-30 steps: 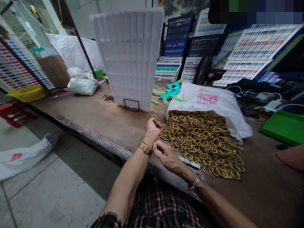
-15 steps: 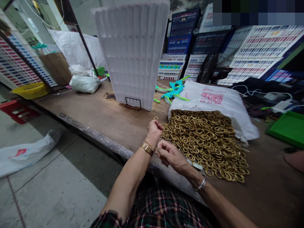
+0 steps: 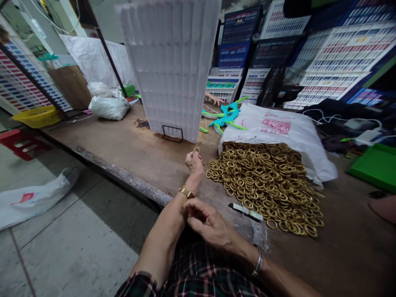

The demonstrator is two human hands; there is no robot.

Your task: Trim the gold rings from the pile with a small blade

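Note:
My left hand (image 3: 194,163) is closed, with a brass-coloured ring (image 3: 196,149) sticking up from its fingertips. It is just left of a large heap of similar rings (image 3: 266,185), which spills from the mouth of a white printed sack (image 3: 278,123). My right hand (image 3: 210,225) is by my left forearm, below the watch (image 3: 185,192), fingers curled in a pinch. Whatever lies between those fingertips is too small or hidden to name. Between that hand and the heap, a utility knife (image 3: 246,212) lies on the table.
A tall white ribbed plastic panel (image 3: 173,70) stands upright in a black wire holder (image 3: 173,134). Behind it, another person's hand (image 3: 215,99) shows near turquoise-and-green plastic parts (image 3: 227,115). A green tray (image 3: 377,167) is at right, stacked crates (image 3: 238,37) at the back.
My right hand has drawn back toward me along my left forearm, uncovering the utility knife. My left hand has shifted slightly left with the ring. Another person's hand has appeared behind the panel.

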